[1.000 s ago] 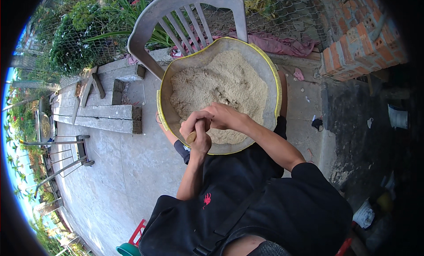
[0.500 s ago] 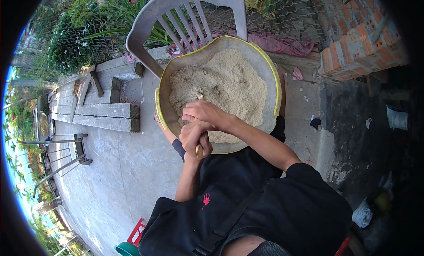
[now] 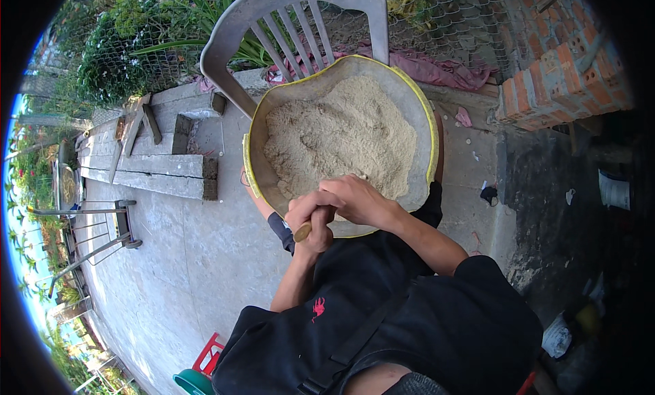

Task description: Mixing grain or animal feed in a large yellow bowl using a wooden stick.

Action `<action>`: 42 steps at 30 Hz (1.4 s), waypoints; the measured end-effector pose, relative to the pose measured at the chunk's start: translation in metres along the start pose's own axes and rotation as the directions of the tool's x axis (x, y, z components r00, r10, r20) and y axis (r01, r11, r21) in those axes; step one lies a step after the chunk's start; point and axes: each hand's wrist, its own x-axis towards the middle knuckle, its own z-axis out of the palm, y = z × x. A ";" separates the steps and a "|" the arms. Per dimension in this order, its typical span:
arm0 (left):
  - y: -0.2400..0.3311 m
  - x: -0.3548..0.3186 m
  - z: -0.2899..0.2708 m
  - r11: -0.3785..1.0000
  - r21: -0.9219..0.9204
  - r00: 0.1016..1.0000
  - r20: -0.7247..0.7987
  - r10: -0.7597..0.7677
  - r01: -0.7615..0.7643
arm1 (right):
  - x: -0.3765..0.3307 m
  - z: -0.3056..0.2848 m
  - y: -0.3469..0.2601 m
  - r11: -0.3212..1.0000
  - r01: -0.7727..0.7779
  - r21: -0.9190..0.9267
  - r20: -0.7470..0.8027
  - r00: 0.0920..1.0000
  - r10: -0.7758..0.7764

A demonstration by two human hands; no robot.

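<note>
A wide grey tub (image 3: 256, 139) with a yellow rim stands in front of me, holding a heap of pale, coarse, flour-like meal (image 3: 375, 122). Over its near edge, my left hand (image 3: 312, 221) is closed round a wooden handle (image 3: 303, 232), whose rounded butt pokes out toward me. Pressed against it, my right hand (image 3: 355, 198) is also closed, with its fingers over the same tool farther along. The tool's far end is hidden by my hands and the meal, so its kind cannot be told. A small clump shows at the right knuckles.
Behind the tub is a grey plastic chair (image 3: 228, 26) with a slatted back. Concrete beams (image 3: 164, 177) and a hand cart (image 3: 123, 224) lie to the left. Stacked bricks (image 3: 566, 84) rise at the right, and a green basin (image 3: 193, 381) sits by a red chair at lower left.
Both hands have shifted; the right moved right and nearer to me, and the handle's butt swung slightly left. The tool tip seen in the meal earlier is now covered.
</note>
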 end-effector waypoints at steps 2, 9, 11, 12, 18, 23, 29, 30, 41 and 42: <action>-0.004 -0.002 0.004 0.984 0.152 0.994 0.068 0.081 -0.091 | 0.003 0.008 0.017 0.996 0.091 0.005 -0.010 0.996 -0.091; 0.034 0.009 0.004 0.873 0.281 0.911 0.231 0.341 -0.398 | 0.030 0.015 -0.011 0.958 0.256 0.126 -0.046 0.966 -0.252; 0.028 0.010 0.001 0.882 0.310 0.932 0.198 0.304 -0.354 | 0.032 0.013 -0.014 0.944 0.233 0.231 -0.065 0.972 -0.224; 0.017 0.010 -0.001 0.897 0.369 0.969 0.126 0.212 -0.244 | 0.033 0.025 -0.002 0.951 0.215 0.224 -0.077 0.976 -0.202; 0.004 0.000 -0.001 0.960 0.276 0.992 -0.099 0.077 -0.047 | 0.016 0.032 0.005 0.990 0.085 0.114 -0.083 0.994 -0.076; 0.019 -0.008 0.011 0.991 0.111 0.996 -0.033 0.085 -0.080 | -0.011 0.004 -0.021 0.997 -0.004 0.079 -0.072 0.997 0.009; -0.039 -0.007 0.010 0.990 0.024 0.980 -0.142 0.142 -0.140 | 0.003 0.027 0.012 0.994 -0.073 0.078 -0.196 0.977 0.087; -0.039 -0.006 0.008 0.994 -0.006 0.972 -0.208 0.108 -0.112 | 0.009 0.026 0.010 0.993 -0.092 0.076 -0.139 0.985 0.102; -0.034 -0.015 -0.001 0.907 0.376 0.959 -0.125 0.256 -0.193 | 0.031 0.037 0.024 0.988 0.147 0.051 -0.096 0.985 -0.141; -0.031 -0.012 -0.002 0.924 0.343 0.972 -0.098 0.212 -0.168 | 0.029 0.035 0.023 0.989 0.128 0.068 -0.084 0.989 -0.122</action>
